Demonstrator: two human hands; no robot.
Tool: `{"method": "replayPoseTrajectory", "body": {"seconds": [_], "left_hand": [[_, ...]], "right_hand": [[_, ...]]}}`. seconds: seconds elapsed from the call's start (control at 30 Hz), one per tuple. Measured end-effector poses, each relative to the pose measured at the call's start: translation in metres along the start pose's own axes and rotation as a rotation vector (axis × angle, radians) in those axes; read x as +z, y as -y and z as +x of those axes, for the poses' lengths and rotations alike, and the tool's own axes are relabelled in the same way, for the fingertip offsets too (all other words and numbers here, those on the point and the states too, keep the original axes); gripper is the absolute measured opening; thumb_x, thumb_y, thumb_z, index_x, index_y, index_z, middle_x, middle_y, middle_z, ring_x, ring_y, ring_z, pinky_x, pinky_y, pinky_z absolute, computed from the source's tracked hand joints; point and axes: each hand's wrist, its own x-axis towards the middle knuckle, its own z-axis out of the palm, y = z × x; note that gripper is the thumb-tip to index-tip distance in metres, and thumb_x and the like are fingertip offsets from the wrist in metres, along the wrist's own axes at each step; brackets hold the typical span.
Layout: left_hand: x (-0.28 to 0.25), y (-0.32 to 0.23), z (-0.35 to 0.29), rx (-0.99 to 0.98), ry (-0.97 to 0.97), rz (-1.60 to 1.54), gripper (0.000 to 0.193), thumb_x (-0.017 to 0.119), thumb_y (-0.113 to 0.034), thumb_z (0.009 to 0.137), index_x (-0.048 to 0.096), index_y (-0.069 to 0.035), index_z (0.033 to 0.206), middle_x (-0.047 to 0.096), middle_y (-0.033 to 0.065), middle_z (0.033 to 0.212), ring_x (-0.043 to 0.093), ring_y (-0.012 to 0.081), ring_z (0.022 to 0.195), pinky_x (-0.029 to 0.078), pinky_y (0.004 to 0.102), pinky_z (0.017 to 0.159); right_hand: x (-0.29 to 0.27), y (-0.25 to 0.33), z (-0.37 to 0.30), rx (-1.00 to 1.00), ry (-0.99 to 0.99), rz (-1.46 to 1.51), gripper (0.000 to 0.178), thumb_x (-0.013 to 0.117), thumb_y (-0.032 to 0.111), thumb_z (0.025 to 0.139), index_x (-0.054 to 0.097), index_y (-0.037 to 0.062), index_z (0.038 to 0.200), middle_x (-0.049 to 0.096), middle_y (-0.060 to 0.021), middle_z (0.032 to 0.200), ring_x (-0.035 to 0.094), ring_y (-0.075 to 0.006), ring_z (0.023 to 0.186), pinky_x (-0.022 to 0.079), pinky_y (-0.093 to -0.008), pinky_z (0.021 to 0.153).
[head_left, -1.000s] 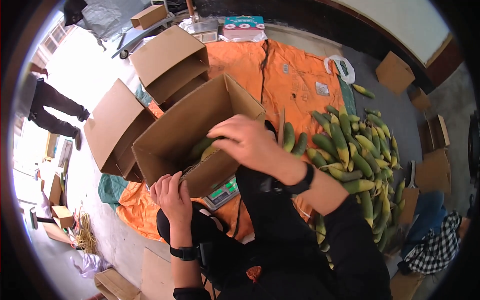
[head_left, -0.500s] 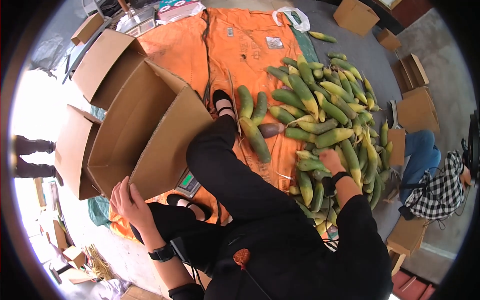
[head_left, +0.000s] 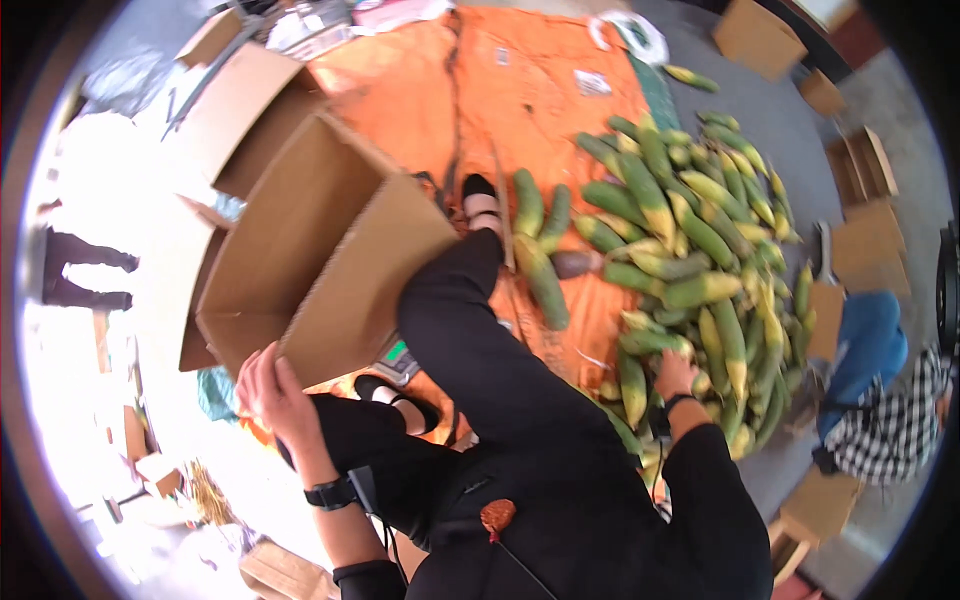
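Observation:
Long green radishes with yellowish ends lie in a big heap on the right. My right hand is down at the heap's near-left side, fingers curled at the end of a green radish. On the left, my left hand rests at the near edge of an open, tilted cardboard box, its fingers stretched and apart. The part of the box interior that shows is bare cardboard. Several radishes, with a purplish one beside them, lie apart from the heap near my foot.
An orange tarp covers the floor. More cartons stand behind the box, and a scale with a lit green display sits beside it. Another person in a checked garment is at the right; another person's legs show far left.
The whole view has shifted, so the box and heap appear farther right. My right hand has moved slightly nearer me relative to the radishes; my left hand stays at the box edge.

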Motion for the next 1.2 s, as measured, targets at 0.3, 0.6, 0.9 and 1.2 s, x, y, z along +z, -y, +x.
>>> {"method": "replayPoseTrajectory", "body": {"seconds": [0.3,0.6,0.9,1.2], "left_hand": [[-0.007,-0.006,0.006,-0.044,0.0,-0.076,0.015,0.063,-0.012,0.081,0.067,-0.009,0.096,0.064,0.0052,0.093,0.056,0.0241,0.104,0.032,0.04,0.097],[-0.008,-0.004,0.006,-0.082,-0.054,-0.165,0.016,0.065,-0.015,0.081,0.067,-0.009,0.096,0.062,0.0056,0.093,0.056,0.0244,0.103,0.034,0.0402,0.095],[-0.034,-0.007,0.015,-0.097,-0.078,-0.237,0.021,0.066,-0.01,0.079,0.067,-0.009,0.1,0.061,0.0054,0.098,0.053,0.026,0.109,0.031,0.0436,0.1],[-0.073,-0.037,0.066,-0.061,-0.042,-0.463,0.027,0.064,-0.016,0.082,0.066,-0.007,0.107,0.063,0.0078,0.103,0.053,0.0287,0.11,0.03,0.0448,0.102]], "right_hand": [[0.013,-0.013,-0.01,-0.156,-0.012,-0.16,0.031,0.07,0.018,0.074,0.059,0.0176,0.103,0.055,-0.0075,0.114,0.053,-0.0287,0.111,0.041,-0.0474,0.087],[-0.068,-0.017,0.052,-0.15,-0.24,1.104,0.064,0.075,0.007,0.076,0.044,-0.003,0.131,0.055,-0.0121,0.122,0.054,-0.0247,0.11,0.044,-0.0365,0.094],[-0.362,0.14,-0.034,-0.811,-0.364,1.827,0.03,0.053,0.022,0.098,0.05,0.006,0.123,0.057,-0.0055,0.118,0.055,-0.0193,0.107,0.044,-0.0386,0.097],[-0.406,0.289,-0.078,-1.041,0.456,2.181,0.022,0.061,0.022,0.093,0.058,0.0116,0.112,0.064,-0.0022,0.106,0.06,-0.0163,0.096,0.044,-0.0348,0.089]]}}
